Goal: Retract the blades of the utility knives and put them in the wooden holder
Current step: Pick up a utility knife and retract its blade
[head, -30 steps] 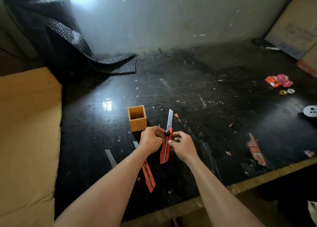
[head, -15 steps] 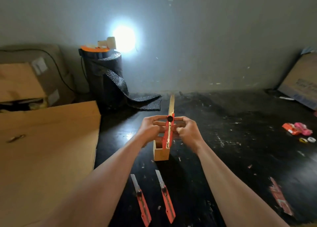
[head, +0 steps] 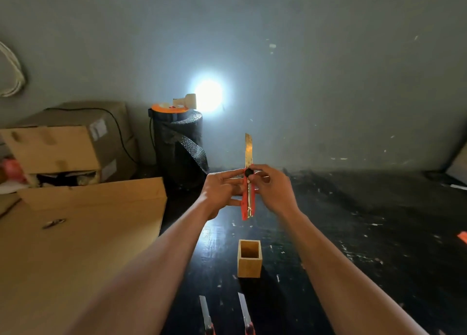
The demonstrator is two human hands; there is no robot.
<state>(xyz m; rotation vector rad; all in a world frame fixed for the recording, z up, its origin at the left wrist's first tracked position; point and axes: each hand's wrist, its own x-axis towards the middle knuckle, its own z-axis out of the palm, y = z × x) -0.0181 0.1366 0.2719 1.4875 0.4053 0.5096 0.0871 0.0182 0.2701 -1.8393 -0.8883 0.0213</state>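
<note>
While both hands, left (head: 222,190) and right (head: 273,188), hold the red knife (head: 248,198) up, the person should slide its blade (head: 248,149) in slowly, fingers off the sharp edge.

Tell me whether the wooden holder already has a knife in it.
No: the wooden holder stands empty on the table while both hands grip the utility knife above it, blade out.
</note>
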